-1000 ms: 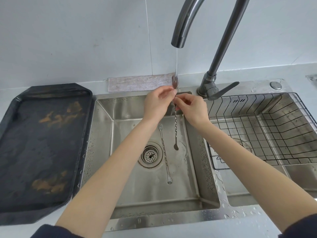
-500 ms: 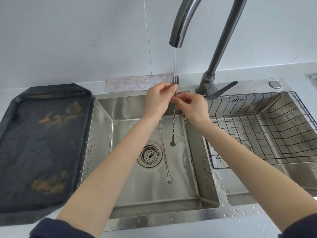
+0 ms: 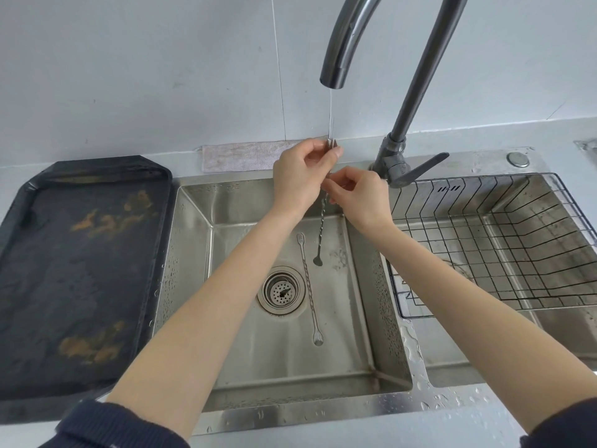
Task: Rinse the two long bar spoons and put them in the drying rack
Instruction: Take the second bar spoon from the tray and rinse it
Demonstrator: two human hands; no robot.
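Observation:
One long twisted bar spoon (image 3: 321, 227) hangs upright over the left sink basin, bowl end down. My left hand (image 3: 298, 176) pinches its forked top end under a thin stream of water from the tap (image 3: 339, 43). My right hand (image 3: 358, 197) grips the stem just below, fingers closed on it. The second bar spoon (image 3: 308, 287) lies flat on the basin floor, right of the drain (image 3: 281, 291), fork end away from me. The wire drying rack (image 3: 504, 247) sits in the right basin, with nothing in it that I can see.
A dark tray (image 3: 80, 270) with brown stains lies on the counter to the left. A folded cloth (image 3: 245, 155) rests behind the sink against the wall. The tap lever (image 3: 420, 169) points right, over the rack's near corner. Water drops dot the sink rim.
The held spoon has been lifted a little, its bowl end now higher above the basin floor. Both hands rose slightly toward the tap. The water stream looks thinner.

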